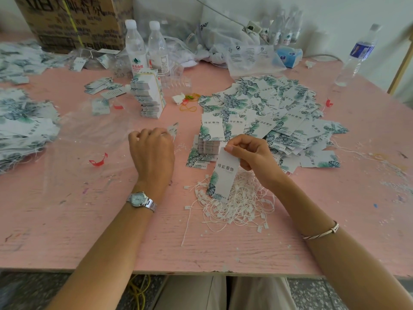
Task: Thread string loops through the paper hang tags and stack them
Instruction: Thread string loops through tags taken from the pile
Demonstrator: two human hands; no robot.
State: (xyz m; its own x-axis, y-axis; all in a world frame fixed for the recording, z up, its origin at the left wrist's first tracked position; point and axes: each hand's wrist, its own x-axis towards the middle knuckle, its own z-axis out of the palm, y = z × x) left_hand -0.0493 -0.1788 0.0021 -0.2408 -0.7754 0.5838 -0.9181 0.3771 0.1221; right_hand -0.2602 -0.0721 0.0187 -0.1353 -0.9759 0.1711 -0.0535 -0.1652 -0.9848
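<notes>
Right hand (248,157) pinches tag (225,173) above string pile (234,204). Left hand (152,151) curled, contents unclear. Risk: tangled strings lift together.

Left hand (152,151) knuckles up, its grip hidden; the tag (173,130) at its fingertips is a blur. Far-left box (71,21) cut off by the top edge.

The grip of the right hand (245,153) is above a pink wooden table (89,231) with a scuffed, paint-flecked top. Well beyond the grip, a plain white wall (335,10) runs behind the table. Far to its right stands a tan wooden frame (401,68). Nearer than the grip, under the table edge, is grey speckled floor (312,294). The light is soft and even.
</notes>
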